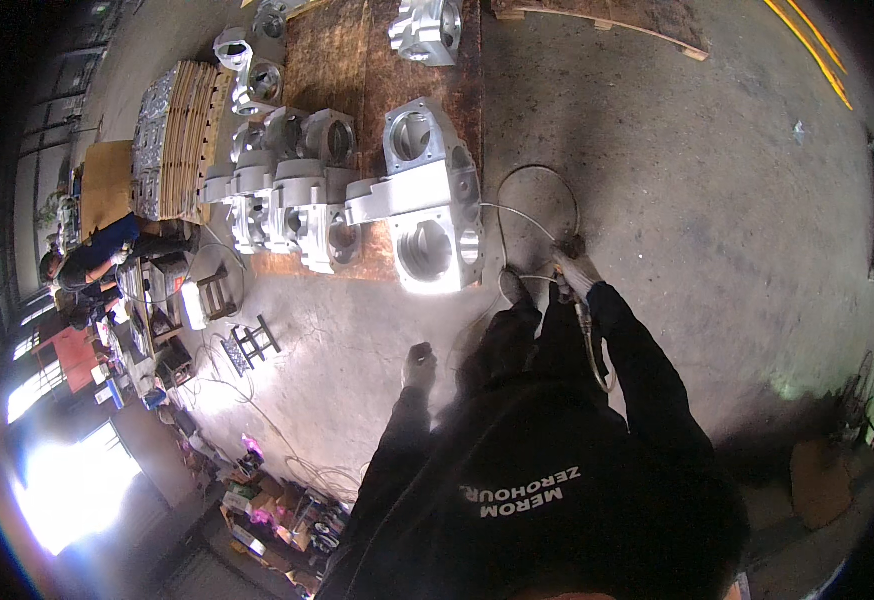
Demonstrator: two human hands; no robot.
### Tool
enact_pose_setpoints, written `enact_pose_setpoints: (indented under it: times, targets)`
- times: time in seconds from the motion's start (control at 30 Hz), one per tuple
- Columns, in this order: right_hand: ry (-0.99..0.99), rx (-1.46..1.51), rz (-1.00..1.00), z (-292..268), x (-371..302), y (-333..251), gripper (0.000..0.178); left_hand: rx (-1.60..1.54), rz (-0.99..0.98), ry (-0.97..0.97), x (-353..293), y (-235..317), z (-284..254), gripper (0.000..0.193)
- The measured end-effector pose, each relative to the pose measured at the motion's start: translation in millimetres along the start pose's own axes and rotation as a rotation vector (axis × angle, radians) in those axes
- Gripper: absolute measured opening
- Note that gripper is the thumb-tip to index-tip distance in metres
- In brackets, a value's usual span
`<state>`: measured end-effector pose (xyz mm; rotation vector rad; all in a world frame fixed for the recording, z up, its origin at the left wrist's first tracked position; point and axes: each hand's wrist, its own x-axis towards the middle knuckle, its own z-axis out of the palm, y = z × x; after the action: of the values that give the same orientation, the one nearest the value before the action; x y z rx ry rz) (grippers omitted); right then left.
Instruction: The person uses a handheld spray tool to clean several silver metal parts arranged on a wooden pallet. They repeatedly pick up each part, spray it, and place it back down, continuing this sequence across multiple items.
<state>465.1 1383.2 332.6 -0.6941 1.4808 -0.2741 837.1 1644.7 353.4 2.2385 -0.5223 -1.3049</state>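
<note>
My right hand (pixel 579 270), in a pale glove with dark fingers, is closed around a hand tool (pixel 560 287) with a hose (pixel 607 380) fixed to it. The tool's exact kind is unclear. A thin line stretches from near that hand toward a large silver metal casting (pixel 437 190) with round bores, which stands at the right edge of a brown board. My left hand (pixel 419 368), gloved the same way, hangs low over the floor, its fingers curled with nothing visible in them. It touches no casting.
Several more silver castings (pixel 317 190) crowd the brown board (pixel 327 60). A thin looped hose (pixel 540 168) lies by my feet. A small black stand (pixel 250 345) is on the floor at left, before a workbench where another person (pixel 92 270) works. Cluttered boxes (pixel 282 515) sit lower left.
</note>
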Motion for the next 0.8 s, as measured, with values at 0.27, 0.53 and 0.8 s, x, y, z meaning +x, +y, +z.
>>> enact_pose_setpoints:
  times: [0.27,0.53,0.8]
  targets:
    - [-0.06,0.128,0.092,-15,64,33,0.042,0.076,0.034,0.011,8,3,8,0.027]
    - [0.008,0.055,-0.012,-40,12,-50,0.043,-0.043,-0.011,0.014,-2,21,18,0.033]
    - [0.006,-0.132,-0.201,-35,77,-44,0.046,-0.019,0.003,-0.008,2,55,24,0.033]
